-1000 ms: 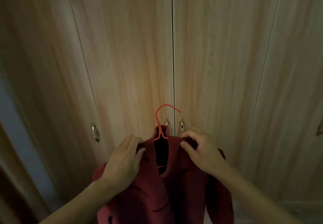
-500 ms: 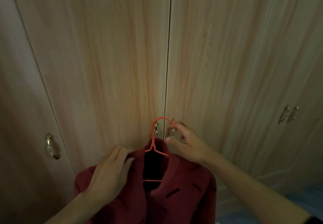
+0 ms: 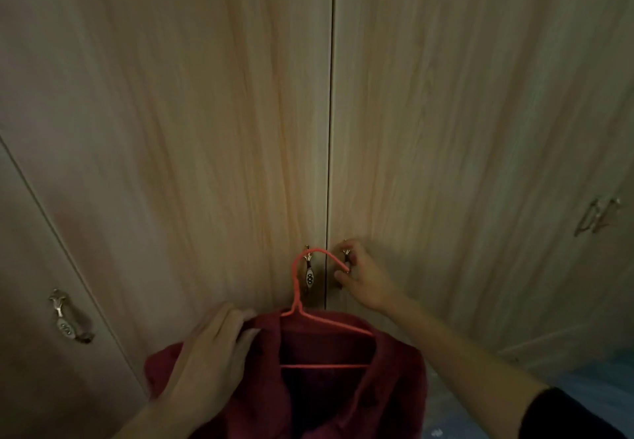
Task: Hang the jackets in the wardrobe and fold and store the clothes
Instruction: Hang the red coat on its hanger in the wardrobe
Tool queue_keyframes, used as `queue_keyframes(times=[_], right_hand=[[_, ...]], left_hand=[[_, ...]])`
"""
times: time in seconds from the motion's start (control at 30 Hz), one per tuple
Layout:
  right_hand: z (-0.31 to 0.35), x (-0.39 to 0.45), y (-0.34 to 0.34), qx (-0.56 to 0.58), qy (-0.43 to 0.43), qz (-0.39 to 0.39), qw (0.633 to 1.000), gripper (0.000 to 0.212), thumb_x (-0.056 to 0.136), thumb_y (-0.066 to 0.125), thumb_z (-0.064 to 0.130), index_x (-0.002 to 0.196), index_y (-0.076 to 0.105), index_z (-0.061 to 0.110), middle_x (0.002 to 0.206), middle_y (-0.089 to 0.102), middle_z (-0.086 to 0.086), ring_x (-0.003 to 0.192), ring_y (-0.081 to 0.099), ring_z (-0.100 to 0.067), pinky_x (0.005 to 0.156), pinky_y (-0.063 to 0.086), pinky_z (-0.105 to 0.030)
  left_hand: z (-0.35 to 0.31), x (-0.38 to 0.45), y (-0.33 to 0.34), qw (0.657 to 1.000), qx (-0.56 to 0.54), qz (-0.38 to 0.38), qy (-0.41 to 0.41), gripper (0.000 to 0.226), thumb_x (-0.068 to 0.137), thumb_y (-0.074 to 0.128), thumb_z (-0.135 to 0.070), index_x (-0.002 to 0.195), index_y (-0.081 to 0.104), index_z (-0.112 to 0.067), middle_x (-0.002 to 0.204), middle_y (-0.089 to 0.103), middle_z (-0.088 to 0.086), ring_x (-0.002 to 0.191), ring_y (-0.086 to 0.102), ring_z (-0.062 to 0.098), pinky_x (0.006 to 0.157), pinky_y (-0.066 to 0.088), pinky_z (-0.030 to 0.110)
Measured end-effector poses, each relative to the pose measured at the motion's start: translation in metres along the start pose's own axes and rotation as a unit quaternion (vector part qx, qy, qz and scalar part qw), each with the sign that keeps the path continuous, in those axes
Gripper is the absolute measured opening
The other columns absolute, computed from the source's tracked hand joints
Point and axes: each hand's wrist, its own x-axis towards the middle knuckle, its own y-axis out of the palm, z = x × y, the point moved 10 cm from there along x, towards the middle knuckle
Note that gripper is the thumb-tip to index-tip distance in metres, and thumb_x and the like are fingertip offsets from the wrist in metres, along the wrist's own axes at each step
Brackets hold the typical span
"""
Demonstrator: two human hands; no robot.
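Dim room, filled almost edge to edge by a tall wardrobe of pale wood-grain doors [image 3: 206, 130], all shut, contents hidden. Centre pair meeting at a thin dark seam, each door carrying a small brass-coloured drop handle: left centre handle [image 3: 309, 272] beside the seam, right centre handle [image 3: 345, 254] just across it. Another like handle [image 3: 65, 318] on the far-left door, two blurred handles [image 3: 598, 216] on the far-right doors. Strip of bluish floor [image 3: 583, 380] at lower right.

Low in front of the centre doors, a dark red jacket [image 3: 329, 401] draped on a thin orange-red wire hanger [image 3: 322, 342], collar open, hanger hook curving up across the left centre handle; whether hooked on it or merely in front, cannot tell.

Left hand [image 3: 212, 363] curled over the jacket's left shoulder, fingers gripping cloth near the collar. Right hand [image 3: 363, 279], apart from the jacket, reaching to the right centre handle, thumb and fingers curled round it. Dark sleeve [image 3: 566, 414] at the right forearm.
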Motion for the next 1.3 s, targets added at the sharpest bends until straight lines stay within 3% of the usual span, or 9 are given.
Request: queue_keyframes(times=[0.13,0.27,0.5,0.63,0.77,0.97,1.1,1.23,1.3], right_hand=[[-0.001,0.007,0.002,0.0,-0.021,0.001,1.0,0.041,0.086,0.067,0.018,0.122,0.049,0.027,0.103,0.061,0.008,0.088,0.058,0.003,0.075,0.041,-0.007],[0.005,0.009,0.003,-0.012,-0.064,0.041,0.997,0.046,0.083,0.067,0.019,0.127,0.052,0.02,0.112,0.06,0.004,0.098,0.057,-0.007,0.086,0.045,-0.019],[0.015,-0.015,-0.002,0.037,-0.043,0.061,0.997,0.027,0.092,0.064,0.012,0.117,0.054,0.011,0.102,0.063,-0.013,0.087,0.06,-0.013,0.079,0.051,-0.03],[0.017,-0.054,-0.013,-0.011,-0.041,0.043,0.998,0.035,0.09,0.062,0.036,0.121,0.049,0.027,0.101,0.059,0.0,0.091,0.058,-0.014,0.084,0.05,-0.029],[0.021,-0.116,-0.035,-0.086,-0.018,-0.002,0.996,0.059,0.085,0.075,0.033,0.13,0.037,0.029,0.105,0.048,0.02,0.095,0.05,0.01,0.081,0.039,-0.007],[0.005,-0.188,-0.09,-0.071,0.12,-0.222,0.965,0.079,0.071,0.083,0.05,0.12,0.028,0.022,0.076,0.058,0.013,0.069,0.058,0.002,0.057,0.042,-0.014],[-0.018,-0.222,-0.121,-0.064,0.149,-0.254,0.953,0.062,0.077,0.077,0.045,0.123,0.039,0.024,0.069,0.063,0.009,0.06,0.063,-0.003,0.053,0.05,-0.023],[-0.033,-0.254,-0.155,-0.081,0.14,-0.232,0.959,0.045,0.082,0.073,0.029,0.12,0.048,0.023,0.08,0.068,0.009,0.067,0.065,0.001,0.059,0.049,-0.012],[-0.042,-0.272,-0.174,-0.112,0.142,-0.234,0.955,0.037,0.082,0.071,0.026,0.113,0.051,0.023,0.088,0.066,0.012,0.076,0.065,-0.003,0.067,0.053,-0.02]], left_hand=[[0.012,0.004,-0.001,0.999,-0.018,-0.005,-0.036,0.034,0.104,0.036,-0.044,0.102,0.055,-0.017,0.091,0.055,-0.005,0.082,0.053,0.011,0.078,0.044,0.024],[0.015,0.008,-0.005,0.999,-0.028,-0.008,-0.043,0.03,0.102,0.041,-0.04,0.1,0.056,-0.015,0.093,0.05,-0.01,0.082,0.051,0.008,0.079,0.041,0.018],[0.029,-0.003,-0.018,0.998,-0.044,-0.025,-0.049,0.016,0.095,0.049,-0.03,0.101,0.056,-0.017,0.091,0.055,-0.004,0.08,0.056,0.016,0.075,0.045,0.028],[0.023,-0.007,-0.023,0.999,-0.039,-0.031,-0.01,0.019,0.098,0.047,-0.031,0.099,0.055,-0.014,0.09,0.056,-0.001,0.08,0.055,0.018,0.075,0.044,0.029],[0.004,-0.012,-0.01,0.998,-0.049,-0.012,0.026,0.032,0.102,0.04,-0.038,0.098,0.057,-0.012,0.09,0.057,0.001,0.08,0.056,0.02,0.075,0.045,0.029],[-0.036,-0.016,0.01,0.996,-0.083,0.023,0.038,0.04,0.104,0.032,-0.047,0.102,0.055,-0.014,0.091,0.06,0.001,0.083,0.054,0.013,0.074,0.043,0.025],[-0.071,-0.002,0.011,0.993,-0.105,0.024,0.057,0.046,0.104,0.031,-0.048,0.1,0.057,-0.011,0.089,0.059,0.002,0.081,0.051,0.011,0.073,0.037,0.019],[-0.115,0.011,0.023,0.988,-0.125,0.032,0.08,0.045,0.103,0.033,-0.047,0.1,0.059,-0.01,0.091,0.058,-0.001,0.083,0.051,0.01,0.079,0.035,0.014],[-0.137,0.013,0.032,0.987,-0.132,0.036,0.087,0.045,0.103,0.033,-0.047,0.101,0.059,-0.011,0.093,0.059,0.0,0.085,0.053,0.011,0.082,0.035,0.014]])
